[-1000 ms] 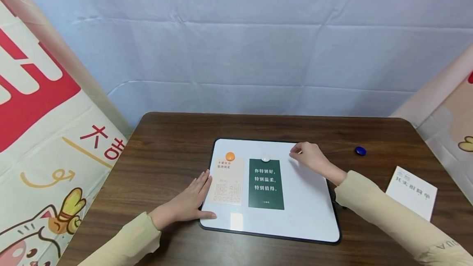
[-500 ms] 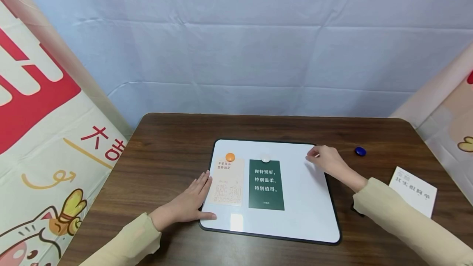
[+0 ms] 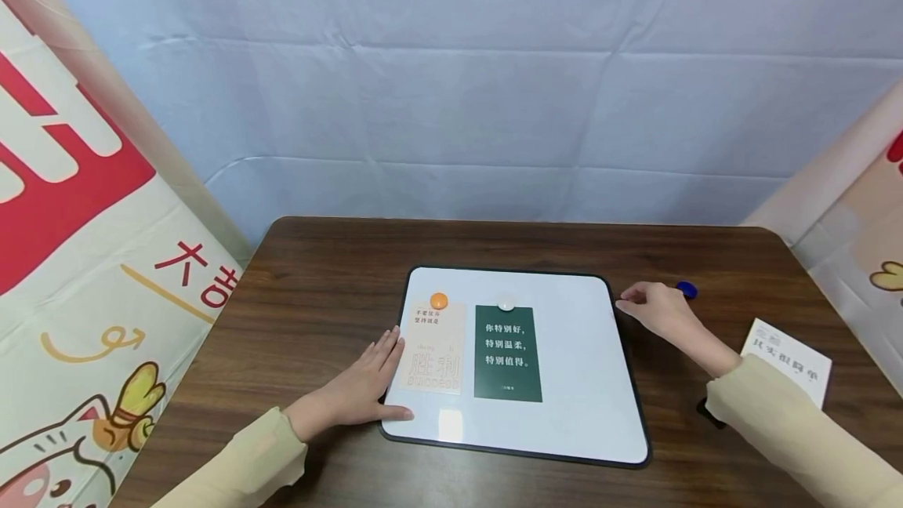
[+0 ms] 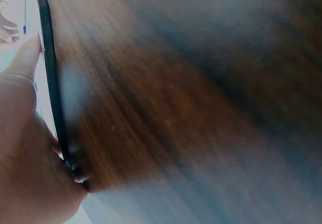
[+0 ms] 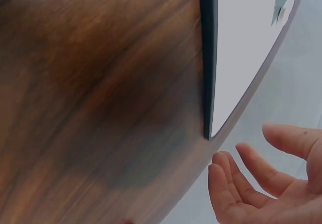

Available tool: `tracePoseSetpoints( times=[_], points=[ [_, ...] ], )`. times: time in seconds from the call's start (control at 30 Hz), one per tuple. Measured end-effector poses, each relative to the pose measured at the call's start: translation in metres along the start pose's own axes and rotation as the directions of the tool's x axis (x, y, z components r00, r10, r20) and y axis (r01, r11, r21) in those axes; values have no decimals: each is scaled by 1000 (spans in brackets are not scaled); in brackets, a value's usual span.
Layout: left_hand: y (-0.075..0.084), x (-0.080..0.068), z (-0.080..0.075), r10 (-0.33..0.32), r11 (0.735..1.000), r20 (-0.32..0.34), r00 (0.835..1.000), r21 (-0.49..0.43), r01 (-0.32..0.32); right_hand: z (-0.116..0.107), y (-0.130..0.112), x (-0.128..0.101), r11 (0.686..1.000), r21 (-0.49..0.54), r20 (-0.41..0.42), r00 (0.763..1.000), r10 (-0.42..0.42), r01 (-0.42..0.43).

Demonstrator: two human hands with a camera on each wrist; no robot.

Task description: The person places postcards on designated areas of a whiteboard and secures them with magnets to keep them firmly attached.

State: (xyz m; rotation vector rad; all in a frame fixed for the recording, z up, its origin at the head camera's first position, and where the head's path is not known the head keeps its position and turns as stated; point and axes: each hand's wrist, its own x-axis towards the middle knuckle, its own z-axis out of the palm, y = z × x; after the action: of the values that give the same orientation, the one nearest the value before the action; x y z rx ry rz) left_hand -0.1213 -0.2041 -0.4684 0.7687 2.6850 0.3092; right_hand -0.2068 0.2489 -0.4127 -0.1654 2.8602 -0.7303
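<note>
A whiteboard (image 3: 578,382) with a black frame lies flat on the brown table (image 3: 317,281). An orange magnet (image 3: 439,300) sits at the top of a cream card (image 3: 432,351), and a white magnet (image 3: 505,303) at the top of a dark green card (image 3: 508,353). My left hand (image 3: 384,379) rests flat, fingers straight, on the board's lower left edge (image 4: 50,83). Just past the board's right edge, my right hand (image 3: 638,304) hovers with loosely curled fingers (image 5: 251,178) and holds nothing. A blue magnet (image 3: 688,288) lies right behind it.
A white printed card (image 3: 786,359) lies on the table at the far right. A small black object (image 3: 708,411) shows under my right sleeve. Printed banners stand at both sides, and a pale blue cloth hangs behind the table.
My right hand has moved to the right, from the board's top middle across its right edge to the table beside the blue magnet. The left hand and the cards have stayed put.
</note>
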Motion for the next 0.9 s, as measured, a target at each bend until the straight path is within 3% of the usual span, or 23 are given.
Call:
tracePoseSetpoints(
  times=[0.27, 0.9],
  points=[
    [0, 1, 0, 0, 1000, 1, 1000, 3, 0, -12, 17, -7, 1000, 1, -15, 1000, 27, -27],
    [1, 2, -2, 1, 1000, 6, 1000, 9, -1, -42, 51, -22, 988, -73, 63, 988, 142, -138]
  ],
)
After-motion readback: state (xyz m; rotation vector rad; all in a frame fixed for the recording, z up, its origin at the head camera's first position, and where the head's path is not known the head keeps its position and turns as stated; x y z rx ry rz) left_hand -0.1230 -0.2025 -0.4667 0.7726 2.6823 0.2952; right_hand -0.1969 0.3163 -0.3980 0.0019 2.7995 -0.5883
